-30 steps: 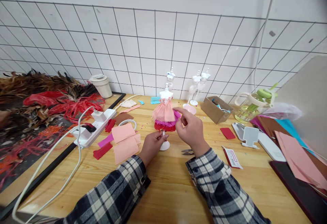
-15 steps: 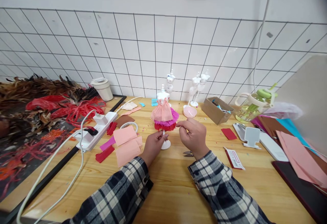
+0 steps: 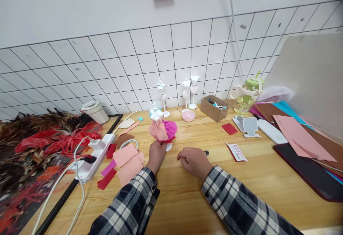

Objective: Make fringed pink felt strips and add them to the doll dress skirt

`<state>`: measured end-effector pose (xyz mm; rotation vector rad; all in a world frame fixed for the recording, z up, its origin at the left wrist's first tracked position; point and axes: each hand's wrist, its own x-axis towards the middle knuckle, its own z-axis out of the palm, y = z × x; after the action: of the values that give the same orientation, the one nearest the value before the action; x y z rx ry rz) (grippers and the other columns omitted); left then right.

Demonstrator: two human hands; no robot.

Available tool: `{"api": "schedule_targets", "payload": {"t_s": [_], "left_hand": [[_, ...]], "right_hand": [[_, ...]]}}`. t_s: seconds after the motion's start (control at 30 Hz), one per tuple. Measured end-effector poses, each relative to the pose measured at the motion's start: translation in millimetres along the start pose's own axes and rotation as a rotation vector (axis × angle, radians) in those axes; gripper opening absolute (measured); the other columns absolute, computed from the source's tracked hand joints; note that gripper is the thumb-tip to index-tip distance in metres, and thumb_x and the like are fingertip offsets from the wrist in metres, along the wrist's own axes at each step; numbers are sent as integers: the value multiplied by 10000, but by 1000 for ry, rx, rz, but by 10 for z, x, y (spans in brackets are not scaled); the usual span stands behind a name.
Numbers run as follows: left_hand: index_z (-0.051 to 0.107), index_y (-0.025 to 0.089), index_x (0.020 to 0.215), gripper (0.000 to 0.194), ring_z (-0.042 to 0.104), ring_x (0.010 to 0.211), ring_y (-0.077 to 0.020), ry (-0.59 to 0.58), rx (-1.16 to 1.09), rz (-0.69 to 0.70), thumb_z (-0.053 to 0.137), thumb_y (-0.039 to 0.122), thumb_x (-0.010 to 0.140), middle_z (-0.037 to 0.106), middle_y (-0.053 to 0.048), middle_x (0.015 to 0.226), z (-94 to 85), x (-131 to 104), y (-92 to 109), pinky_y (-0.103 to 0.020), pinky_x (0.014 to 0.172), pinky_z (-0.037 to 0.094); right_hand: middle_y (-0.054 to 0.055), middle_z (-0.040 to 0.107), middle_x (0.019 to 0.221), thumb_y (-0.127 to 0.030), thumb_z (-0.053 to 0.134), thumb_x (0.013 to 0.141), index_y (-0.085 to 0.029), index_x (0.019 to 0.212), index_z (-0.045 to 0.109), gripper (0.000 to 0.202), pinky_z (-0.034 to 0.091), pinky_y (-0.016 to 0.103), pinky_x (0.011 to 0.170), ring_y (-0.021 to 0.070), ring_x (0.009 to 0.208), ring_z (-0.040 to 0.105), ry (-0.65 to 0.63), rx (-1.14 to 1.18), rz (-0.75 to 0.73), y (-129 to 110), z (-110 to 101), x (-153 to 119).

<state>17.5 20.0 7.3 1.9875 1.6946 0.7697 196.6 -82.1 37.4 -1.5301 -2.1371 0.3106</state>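
A small white dress-form mannequin (image 3: 156, 115) wears a ruffled paper skirt, with a peach layer (image 3: 158, 130) over magenta (image 3: 170, 129) and a red fringe below. My left hand (image 3: 157, 153) is closed around its stand just under the skirt, and the round white base (image 3: 168, 146) shows beside the fingers. My right hand (image 3: 195, 160) rests low over the table to the right, fingers curled. A dark end of a small tool (image 3: 206, 152) pokes out behind its knuckles. Whatever the right fingers hold is hidden.
Peach paper pieces (image 3: 125, 154), a tape roll (image 3: 131, 143) and a power strip (image 3: 98, 156) lie left. Behind stand bare mannequins (image 3: 162, 95), a pink bowl (image 3: 188, 115) and a cardboard box (image 3: 214, 110). To the right are a bottle (image 3: 245, 97), a phone stand (image 3: 250, 126) and paper sheets (image 3: 302, 135).
My right hand has dropped from the skirt's edge to the table, where scissor blades showed before. The mannequin is tilted and turned, showing more magenta. The view has swung right.
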Motion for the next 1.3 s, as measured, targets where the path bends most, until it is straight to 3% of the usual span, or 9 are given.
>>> {"api": "schedule_targets", "payload": {"t_s": [0.33, 0.47, 0.6, 0.7, 0.8, 0.93, 1.13, 1.2, 1.3], "left_hand": [[671, 153, 1000, 333, 626, 970, -271, 17, 202, 76, 550, 409, 826, 696, -137, 1011, -98, 48, 208, -319, 784, 433], [595, 131, 1202, 437, 541, 1158, -279, -35, 372, 229, 574, 276, 791, 622, -146, 1228, -576, -195, 148, -363, 984, 386], [716, 216, 963, 272, 610, 1015, -277, -210, 495, 124, 568, 354, 782, 705, -83, 1031, -1239, -466, -268, -380, 917, 429], [721, 235, 916, 288, 617, 968, -280, -296, 499, 38, 641, 413, 704, 709, -67, 993, -1488, -663, -616, -367, 841, 456], [702, 211, 922, 272, 628, 916, -243, -305, 426, 73, 607, 390, 739, 704, -70, 972, -1467, -824, -808, -334, 815, 467], [695, 203, 877, 306, 636, 906, -217, -109, 328, 107, 461, 400, 861, 708, -68, 974, -1415, -936, -836, -336, 833, 488], [675, 174, 964, 284, 616, 1024, -230, 262, 397, 300, 456, 342, 898, 695, -91, 1067, -1535, -928, -370, -381, 935, 465], [666, 185, 970, 250, 624, 995, -215, 211, 426, 472, 460, 311, 906, 702, -78, 1046, -1391, -906, -76, -365, 909, 473], [670, 189, 920, 223, 634, 965, -202, -38, 496, 734, 453, 238, 907, 711, -78, 987, -955, -846, 305, -346, 883, 472]], "right_hand": [[25, 708, 964, -184, 439, 839, -247, 962, 705, 300, 413, 258, 777, 165, 906, 627, -155, -51, 135, 172, -47, 68], [19, 711, 988, -170, 436, 834, -250, 962, 705, 309, 415, 259, 799, 161, 937, 621, -161, -31, 160, 221, -61, 78], [21, 711, 1004, -175, 438, 834, -249, 964, 707, 308, 415, 262, 796, 162, 940, 620, -163, -19, 167, 216, -38, 74], [16, 712, 993, -169, 432, 831, -249, 953, 708, 312, 413, 265, 792, 164, 934, 623, -161, -9, 150, 201, -14, 66], [9, 714, 969, -164, 426, 828, -247, 935, 709, 313, 414, 269, 795, 165, 923, 627, -165, 1, 130, 187, 8, 53], [4, 712, 962, -157, 428, 819, -247, 920, 709, 312, 420, 271, 803, 166, 926, 630, -148, 10, 126, 188, 37, 36], [22, 680, 949, -176, 433, 835, -255, 1018, 677, 316, 440, 286, 768, 171, 860, 617, 15, 8, 138, 193, 36, 23], [42, 649, 937, -205, 460, 837, -233, 1125, 623, 332, 449, 297, 771, 178, 846, 601, 139, 37, 85, 165, 7, 14], [70, 617, 1019, -215, 527, 809, -199, 1147, 572, 341, 441, 317, 860, 196, 961, 567, 249, 126, -113, 96, -47, -4]]}}
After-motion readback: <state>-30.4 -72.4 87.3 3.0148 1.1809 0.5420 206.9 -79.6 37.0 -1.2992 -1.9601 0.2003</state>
